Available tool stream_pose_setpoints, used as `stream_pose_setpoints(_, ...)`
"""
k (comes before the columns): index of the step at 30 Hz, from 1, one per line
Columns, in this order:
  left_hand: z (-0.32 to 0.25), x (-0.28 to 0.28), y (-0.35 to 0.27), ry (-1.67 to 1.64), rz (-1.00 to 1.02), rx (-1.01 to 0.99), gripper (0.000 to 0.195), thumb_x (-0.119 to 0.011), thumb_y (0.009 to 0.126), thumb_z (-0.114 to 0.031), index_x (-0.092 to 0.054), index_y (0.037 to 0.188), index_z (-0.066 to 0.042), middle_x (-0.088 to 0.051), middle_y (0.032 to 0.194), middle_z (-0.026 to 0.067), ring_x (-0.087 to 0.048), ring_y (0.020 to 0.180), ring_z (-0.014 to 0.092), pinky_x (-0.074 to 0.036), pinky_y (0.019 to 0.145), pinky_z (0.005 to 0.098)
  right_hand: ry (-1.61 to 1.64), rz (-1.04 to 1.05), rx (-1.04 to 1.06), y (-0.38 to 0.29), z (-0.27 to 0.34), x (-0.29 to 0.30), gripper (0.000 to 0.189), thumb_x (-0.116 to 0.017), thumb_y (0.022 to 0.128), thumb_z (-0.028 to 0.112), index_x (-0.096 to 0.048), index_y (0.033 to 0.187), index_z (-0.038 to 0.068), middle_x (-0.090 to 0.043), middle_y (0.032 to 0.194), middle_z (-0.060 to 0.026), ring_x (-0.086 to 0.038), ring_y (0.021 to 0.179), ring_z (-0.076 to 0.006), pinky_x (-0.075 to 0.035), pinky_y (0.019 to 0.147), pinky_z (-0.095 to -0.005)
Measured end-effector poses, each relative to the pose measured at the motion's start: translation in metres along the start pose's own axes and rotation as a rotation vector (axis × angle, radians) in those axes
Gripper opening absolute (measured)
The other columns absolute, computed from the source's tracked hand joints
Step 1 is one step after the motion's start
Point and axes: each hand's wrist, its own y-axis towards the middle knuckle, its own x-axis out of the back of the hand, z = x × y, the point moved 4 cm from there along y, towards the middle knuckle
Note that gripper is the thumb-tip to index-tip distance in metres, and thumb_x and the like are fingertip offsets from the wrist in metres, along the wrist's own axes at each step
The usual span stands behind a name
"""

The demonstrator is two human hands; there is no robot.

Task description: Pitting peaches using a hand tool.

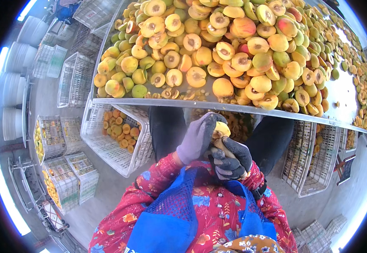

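Observation:
Just in front of the metal table's edge, my left hand (199, 137), in a purple and dark grey coated glove, grips a yellow peach half (222, 129). My right hand (232, 159), gloved the same way, is closed around the pale handle of a small hand tool (226, 148). The tool's head meets the fruit or lies right beside it; my fingers hide the exact contact. Beyond my hands, many halved yellow peaches (196, 77) lie heaped on the metal table (170, 101), several with the pit cavity facing up.
A white plastic crate (117, 158) holding peach halves stands left of my legs; another white crate (319, 167) stands to the right. Peach scraps (240, 126) lie below the table edge between my knees. Filled crates (61, 180) are stacked at left, near a metal hand cart (25, 183).

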Motion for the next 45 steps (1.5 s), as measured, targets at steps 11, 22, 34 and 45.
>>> stream_pose_setpoints(11,0.029,0.157,-0.075,0.969,-0.305,0.635,0.048,-0.071,0.084,-0.026,-0.054,0.122,-0.002,-0.059,0.112,0.0228,-0.057,0.106,0.038,-0.048,0.089,0.0455,-0.151,-0.249,0.463,-0.009,0.024,0.008,0.044,-0.034,0.104,0.043,-0.051,0.119,0.005,-0.046,0.053,0.0044,-0.042,0.038,-0.0097,-0.035,0.041,-0.0271)
stream_pose_setpoints(22,0.105,0.116,0.074,1.265,0.092,0.425,0.065,-0.069,0.082,-0.042,-0.049,0.134,-0.009,-0.048,0.133,0.0207,-0.047,0.12,0.04,-0.04,0.098,0.0504,-0.138,-0.166,0.261,-0.009,0.022,0.022,0.042,-0.035,0.103,0.043,-0.054,0.126,0.012,-0.048,0.059,0.0026,-0.037,0.037,-0.0086,-0.035,0.048,-0.0248)
stream_pose_setpoints(34,0.021,0.052,0.014,0.483,-0.019,-0.303,0.048,-0.069,0.086,-0.019,-0.053,0.126,0.001,-0.065,0.107,0.0146,-0.065,0.095,0.024,-0.052,0.086,0.035,-1.9,-0.732,0.733,-0.003,0.021,-0.039,0.021,-0.059,0.09,0.008,-0.05,0.107,0.0,-0.061,0.074,-0.0228,-0.064,0.066,-0.0385,-0.049,0.056,-0.0443)
stream_pose_setpoints(45,-0.002,0.015,-0.01,0.376,-0.065,-0.02,0.027,-0.055,0.091,-0.011,-0.054,0.113,0.005,-0.059,0.115,0.0219,-0.063,0.092,0.038,-0.052,0.077,0.044,-2.243,-0.85,0.745,0.0,0.003,-0.03,0.022,-0.06,0.089,0.015,-0.046,0.094,-0.001,-0.055,0.061,-0.0225,-0.058,0.057,-0.0414,-0.044,0.049,-0.0488)
